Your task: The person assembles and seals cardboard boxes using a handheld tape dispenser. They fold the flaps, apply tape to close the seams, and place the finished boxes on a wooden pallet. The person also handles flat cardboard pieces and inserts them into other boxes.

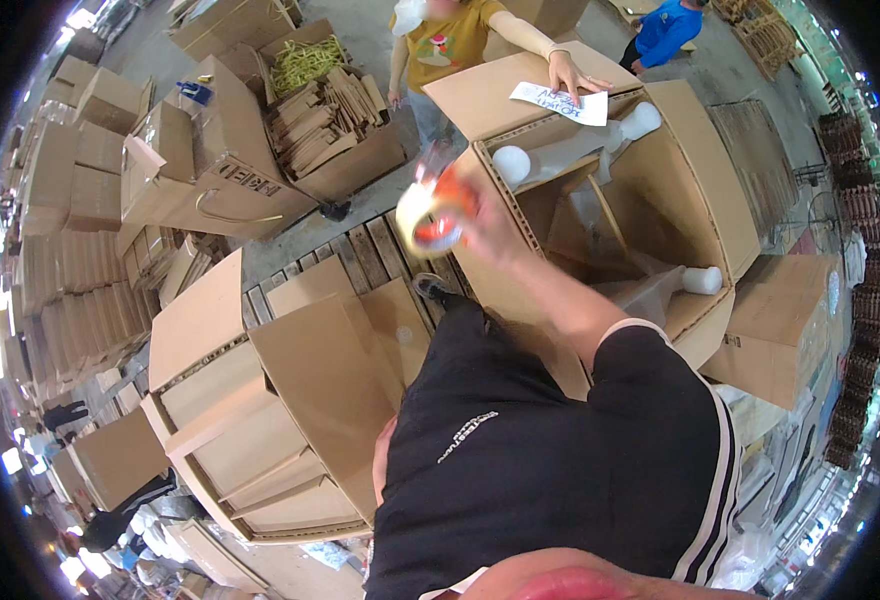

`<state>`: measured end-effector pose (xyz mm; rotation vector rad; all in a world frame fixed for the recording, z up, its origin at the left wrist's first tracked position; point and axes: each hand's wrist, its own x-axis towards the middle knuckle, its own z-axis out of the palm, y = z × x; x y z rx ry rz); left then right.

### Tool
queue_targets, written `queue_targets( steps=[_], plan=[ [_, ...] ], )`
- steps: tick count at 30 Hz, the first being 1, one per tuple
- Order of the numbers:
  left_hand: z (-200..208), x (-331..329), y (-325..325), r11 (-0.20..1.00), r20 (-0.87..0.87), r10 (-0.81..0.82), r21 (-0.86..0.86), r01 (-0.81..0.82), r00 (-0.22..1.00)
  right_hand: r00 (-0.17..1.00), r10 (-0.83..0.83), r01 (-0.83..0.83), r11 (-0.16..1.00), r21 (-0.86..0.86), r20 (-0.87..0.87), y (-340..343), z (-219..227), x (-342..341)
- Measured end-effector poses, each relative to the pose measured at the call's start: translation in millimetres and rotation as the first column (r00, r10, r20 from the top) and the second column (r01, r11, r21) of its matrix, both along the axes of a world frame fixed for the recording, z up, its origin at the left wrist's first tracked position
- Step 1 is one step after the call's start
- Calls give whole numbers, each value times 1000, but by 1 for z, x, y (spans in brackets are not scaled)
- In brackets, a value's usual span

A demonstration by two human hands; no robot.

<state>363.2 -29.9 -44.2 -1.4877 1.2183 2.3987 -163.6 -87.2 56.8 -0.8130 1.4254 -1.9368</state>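
My right hand (490,222) is raised beside the open carton, wrapped round an orange tape dispenser (457,190) with a wide roll of pale tape; both are blurred. The open carton (480,240) holds a wooden frame-like piece (608,215), white foam sheet and white foam rolls (701,281) at its corners. Of my left hand (384,462) only a strip of skin shows at my left side; its fingers are hidden. A co-worker's hand (563,75) presses a white sheet with blue handwriting (588,109) onto the carton's far flap.
A second open carton (325,375) with pale panels stands at left. Wooden pallet slats (365,250) lie between the cartons. Behind are a box of cardboard scraps (325,125) and stacked cartons (70,180). Another person in blue (668,32) is at far right.
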Motion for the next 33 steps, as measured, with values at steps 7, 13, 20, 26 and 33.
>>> queue_targets(
  steps=[7,13,20,26,33],
  plan=[
    [13,-97,-159,990,22,-51,133,47,998,715,-689,699,709,-91,120,64,64,-199],
    [-14,-92,-221,910,8,75,408,-72,997,609,-749,771,636,27,260,112,17,-221],
    [-23,-84,-222,924,37,0,383,-14,999,698,-692,679,721,138,182,98,-11,-219],
    [-30,-77,-218,923,30,21,384,-31,999,554,-799,782,596,183,232,98,-25,-237],
    [45,-166,-217,953,75,-277,148,264,958,763,-471,628,701,-338,443,180,21,-250]
  ],
)
